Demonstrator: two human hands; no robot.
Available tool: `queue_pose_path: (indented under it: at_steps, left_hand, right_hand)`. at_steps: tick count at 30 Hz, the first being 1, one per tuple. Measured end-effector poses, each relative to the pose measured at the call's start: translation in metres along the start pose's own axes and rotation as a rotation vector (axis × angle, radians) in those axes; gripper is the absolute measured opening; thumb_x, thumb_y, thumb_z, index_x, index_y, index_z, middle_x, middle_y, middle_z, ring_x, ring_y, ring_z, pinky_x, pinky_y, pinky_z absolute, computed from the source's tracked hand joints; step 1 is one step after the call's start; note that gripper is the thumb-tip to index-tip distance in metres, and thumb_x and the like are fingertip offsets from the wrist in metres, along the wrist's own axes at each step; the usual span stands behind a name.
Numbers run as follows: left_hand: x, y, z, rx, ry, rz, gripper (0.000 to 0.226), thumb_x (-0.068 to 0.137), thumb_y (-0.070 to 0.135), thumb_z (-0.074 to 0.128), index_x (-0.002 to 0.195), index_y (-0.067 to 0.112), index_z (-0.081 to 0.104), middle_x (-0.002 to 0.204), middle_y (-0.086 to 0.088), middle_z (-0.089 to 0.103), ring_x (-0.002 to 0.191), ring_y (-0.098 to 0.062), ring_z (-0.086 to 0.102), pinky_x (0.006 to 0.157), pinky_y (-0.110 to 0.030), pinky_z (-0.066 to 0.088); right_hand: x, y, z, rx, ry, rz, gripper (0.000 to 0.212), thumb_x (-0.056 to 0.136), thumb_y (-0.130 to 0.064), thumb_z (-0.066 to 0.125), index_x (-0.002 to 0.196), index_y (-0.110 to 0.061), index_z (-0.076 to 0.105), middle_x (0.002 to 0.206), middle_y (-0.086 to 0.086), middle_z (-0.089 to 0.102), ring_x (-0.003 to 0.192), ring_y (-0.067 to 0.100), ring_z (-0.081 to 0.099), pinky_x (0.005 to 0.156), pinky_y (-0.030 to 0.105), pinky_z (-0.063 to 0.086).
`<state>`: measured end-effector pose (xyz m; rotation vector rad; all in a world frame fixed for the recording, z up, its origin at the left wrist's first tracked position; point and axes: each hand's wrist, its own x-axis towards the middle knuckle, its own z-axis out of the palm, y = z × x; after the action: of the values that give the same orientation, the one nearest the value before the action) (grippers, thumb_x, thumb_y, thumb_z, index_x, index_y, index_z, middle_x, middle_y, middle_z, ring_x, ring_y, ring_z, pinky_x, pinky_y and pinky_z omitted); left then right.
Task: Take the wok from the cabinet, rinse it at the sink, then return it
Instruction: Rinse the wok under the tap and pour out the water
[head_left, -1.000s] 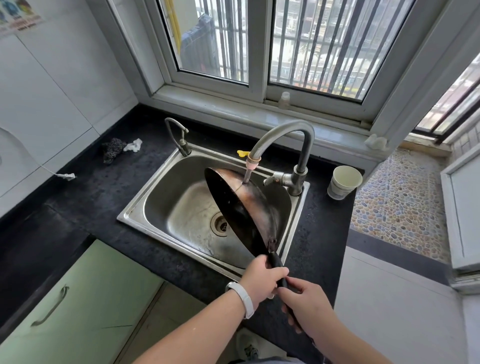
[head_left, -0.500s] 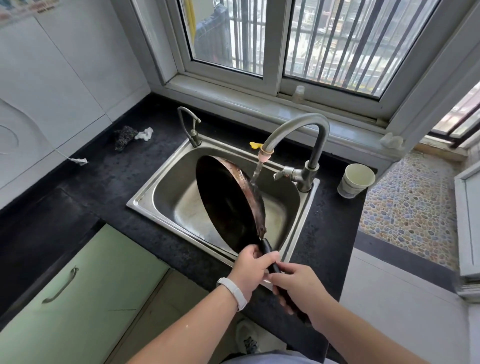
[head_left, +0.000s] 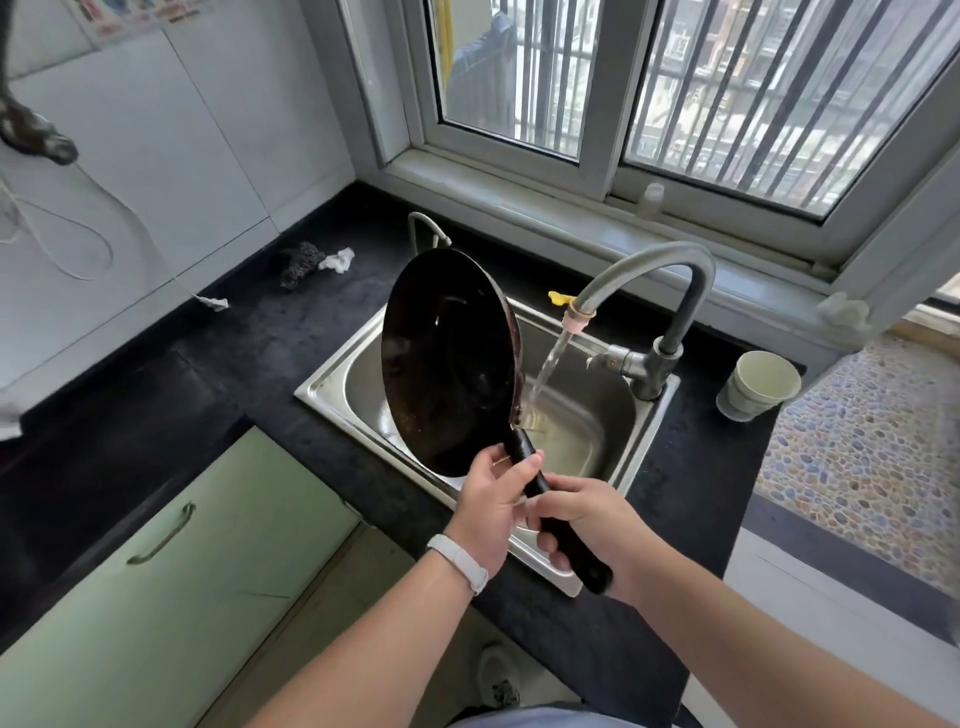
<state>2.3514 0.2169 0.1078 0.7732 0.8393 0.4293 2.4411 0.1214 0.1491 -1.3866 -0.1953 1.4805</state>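
The black wok (head_left: 447, 364) stands almost on edge above the steel sink (head_left: 332, 379), its dark underside turned to me. Both hands grip its black handle: my left hand (head_left: 493, 499), with a white wristband, holds near the bowl, and my right hand (head_left: 587, 519) holds farther down toward the handle's end. Water runs from the curved grey tap (head_left: 660, 291) into the sink just to the right of the wok's rim. A green cabinet door (head_left: 156, 571) with a metal handle sits below the counter at the left.
A pale cup (head_left: 758, 384) stands on the black counter (head_left: 234, 353) right of the tap. A dark scrubber (head_left: 296, 262) and a white scrap (head_left: 337, 260) lie at the back left. A small second tap (head_left: 426, 228) rises behind the wok. A white cable (head_left: 104, 244) hangs on the tiled wall.
The wok has been raised and turned up out of the water stream, from tilted under the tap to nearly upright. Both hands kept their grip. The view shifted right and down.
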Motion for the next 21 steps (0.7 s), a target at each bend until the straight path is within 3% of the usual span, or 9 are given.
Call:
queue_pose_path:
  at_steps: [5, 8, 10, 13, 17, 21]
  left_hand:
    - [0.002, 0.006, -0.001, -0.223, -0.057, -0.029, 0.039, 0.087, 0.008, 0.067, 0.122, 0.007, 0.050, 0.109, -0.011, 0.070, 0.103, -0.028, 0.068, 0.084, -0.040, 0.055]
    - [0.003, 0.009, -0.003, -0.220, -0.098, -0.069, 0.028, 0.084, 0.008, 0.069, 0.110, 0.005, 0.057, 0.087, -0.007, 0.070, 0.087, -0.021, 0.069, 0.078, -0.038, 0.052]
    - [0.006, 0.009, -0.006, -0.181, -0.088, -0.072, 0.019, 0.088, 0.005, 0.065, 0.105, 0.006, 0.055, 0.081, -0.009, 0.064, 0.079, -0.021, 0.066, 0.073, -0.036, 0.055]
    - [0.008, 0.009, -0.010, -0.172, -0.061, -0.058, 0.016, 0.091, 0.002, 0.061, 0.103, 0.008, 0.053, 0.081, -0.010, 0.061, 0.078, -0.022, 0.064, 0.069, -0.035, 0.054]
    - [0.009, 0.007, -0.009, -0.133, -0.011, 0.000, 0.020, 0.092, 0.000, 0.059, 0.108, 0.005, 0.049, 0.083, -0.009, 0.062, 0.075, -0.021, 0.065, 0.068, -0.035, 0.053]
    - [0.009, 0.005, -0.013, -0.068, 0.023, 0.029, 0.024, 0.090, 0.000, 0.063, 0.109, 0.006, 0.049, 0.085, -0.009, 0.063, 0.079, -0.021, 0.067, 0.073, -0.034, 0.055]
  right_hand:
    - [0.005, -0.005, -0.001, 0.037, -0.099, 0.012, 0.012, 0.085, 0.000, 0.060, 0.096, 0.002, 0.063, 0.075, 0.017, 0.053, 0.050, 0.019, 0.049, 0.038, 0.026, 0.041]
    - [0.009, -0.002, -0.002, -0.057, -0.131, 0.025, 0.022, 0.075, -0.011, 0.067, 0.095, -0.002, 0.067, 0.082, 0.022, 0.049, 0.054, 0.024, 0.048, 0.048, 0.033, 0.034]
    - [0.011, -0.002, -0.003, -0.105, -0.159, 0.014, 0.020, 0.079, -0.011, 0.065, 0.096, -0.002, 0.065, 0.082, 0.022, 0.050, 0.055, 0.024, 0.050, 0.050, 0.035, 0.034]
    - [0.012, -0.013, -0.001, -0.201, -0.225, 0.025, 0.009, 0.095, -0.002, 0.052, 0.099, 0.001, 0.059, 0.081, 0.016, 0.054, 0.057, 0.019, 0.055, 0.050, 0.031, 0.049]
    - [0.018, -0.023, 0.006, -0.367, -0.163, 0.118, 0.018, 0.097, -0.007, 0.047, 0.110, -0.007, 0.059, 0.090, 0.012, 0.057, 0.060, 0.018, 0.057, 0.051, 0.032, 0.052]
    - [0.025, -0.012, 0.016, -0.611, -0.001, 0.054, 0.019, 0.093, -0.020, 0.045, 0.107, -0.019, 0.058, 0.074, 0.012, 0.060, 0.058, 0.027, 0.055, 0.048, 0.035, 0.045]
